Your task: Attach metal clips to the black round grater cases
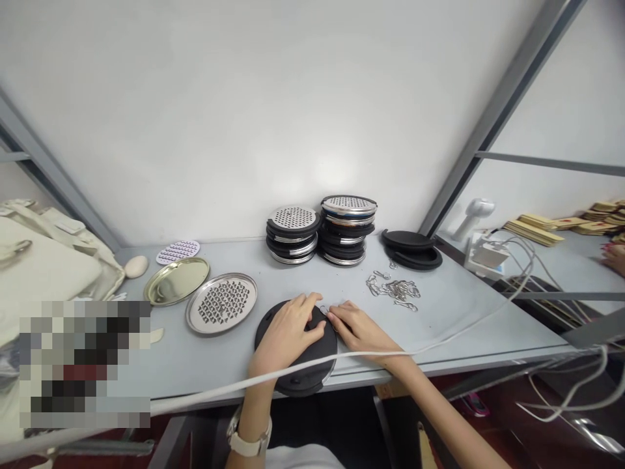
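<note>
In front of me a black round case (312, 365) sits at the table's front edge. My left hand (288, 329) lies over its upper left part, thumb and index finger stretched apart. My right hand (359, 329) is closed in a pinch at the case's upper right rim. Between its fingertips shows a thin metal clip (324, 311), partly hidden. A loose pile of metal clips (398, 288) lies to the right of my right hand. Left of the case is a round metal grater plate (222, 303), its raised teeth showing.
A gold-coloured round plate (176, 281) and a white-and-purple grater disc (178, 251) lie at left. Two grater stacks (293, 247) stand by the wall, with black cases (413, 247) to their right. A white cable (381, 353) crosses in front. Another person's hand (614, 256) shows far right.
</note>
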### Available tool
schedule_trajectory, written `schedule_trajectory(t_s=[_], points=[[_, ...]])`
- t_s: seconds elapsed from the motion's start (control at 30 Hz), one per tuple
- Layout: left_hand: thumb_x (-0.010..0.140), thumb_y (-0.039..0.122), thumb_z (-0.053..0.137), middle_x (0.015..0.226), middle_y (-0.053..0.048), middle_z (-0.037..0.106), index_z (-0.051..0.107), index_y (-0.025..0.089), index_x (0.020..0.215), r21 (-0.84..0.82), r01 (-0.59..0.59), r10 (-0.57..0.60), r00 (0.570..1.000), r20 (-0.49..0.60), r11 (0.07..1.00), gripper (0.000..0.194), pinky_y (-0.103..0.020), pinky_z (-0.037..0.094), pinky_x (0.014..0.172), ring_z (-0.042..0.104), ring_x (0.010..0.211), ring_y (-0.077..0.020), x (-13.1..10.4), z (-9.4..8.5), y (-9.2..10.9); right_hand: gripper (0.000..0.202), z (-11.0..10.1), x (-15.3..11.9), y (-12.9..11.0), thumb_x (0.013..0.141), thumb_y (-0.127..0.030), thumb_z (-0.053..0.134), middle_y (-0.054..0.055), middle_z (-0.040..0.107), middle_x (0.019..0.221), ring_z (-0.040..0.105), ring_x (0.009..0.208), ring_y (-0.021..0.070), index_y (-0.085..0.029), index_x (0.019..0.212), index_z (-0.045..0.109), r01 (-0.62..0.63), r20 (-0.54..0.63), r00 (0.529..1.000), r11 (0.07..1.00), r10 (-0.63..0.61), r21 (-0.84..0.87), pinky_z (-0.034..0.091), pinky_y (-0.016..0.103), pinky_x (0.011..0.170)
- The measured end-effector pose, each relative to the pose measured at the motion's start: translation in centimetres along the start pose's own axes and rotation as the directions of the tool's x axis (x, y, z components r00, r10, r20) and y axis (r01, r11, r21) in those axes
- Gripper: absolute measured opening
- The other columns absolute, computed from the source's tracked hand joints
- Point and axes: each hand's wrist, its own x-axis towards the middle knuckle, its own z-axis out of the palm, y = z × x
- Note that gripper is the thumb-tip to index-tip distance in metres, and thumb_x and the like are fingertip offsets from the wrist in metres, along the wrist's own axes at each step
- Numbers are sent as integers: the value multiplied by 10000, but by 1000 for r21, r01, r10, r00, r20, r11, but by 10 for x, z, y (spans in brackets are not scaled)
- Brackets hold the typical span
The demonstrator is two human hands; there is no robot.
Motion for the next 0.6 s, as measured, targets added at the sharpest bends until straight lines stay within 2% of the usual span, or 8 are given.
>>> schedule_trajectory(t_s=[0.07,0.13,0.3,0.6], points=[[881,246,531,893,-11,530,502,279,1278,4,-21,21,1000,19,1000,399,-313,444,796,536,850,-184,1,1,-1,318,1,0,2,1013,-232,306,44,626,780,568,762,195,-186,817,551,8,4,1000,1000,-8,8,420,338,786],[895,259,519,899,-15,522,532,300,1265,0,-30,30,999,36,1000,372,-313,445,804,537,860,-186,1,1,-2,316,3,0,4,1016,-236,303,47,638,798,579,777,198,-186,838,559,15,-3,1000,1000,-15,16,419,341,798],[902,279,524,875,-14,511,582,292,1208,-31,-22,24,999,47,999,312,-303,445,785,534,841,-183,0,-2,-3,319,5,0,5,1015,-250,316,38,640,779,590,749,192,-188,823,563,14,-23,1000,999,-13,31,415,334,799],[912,314,533,893,-20,519,582,280,1242,-84,-18,22,999,46,996,335,-288,445,770,537,867,-176,0,1,-8,323,1,1,0,1012,-245,322,28,621,737,546,703,174,-181,779,536,-25,-23,999,998,27,58,407,319,764]])
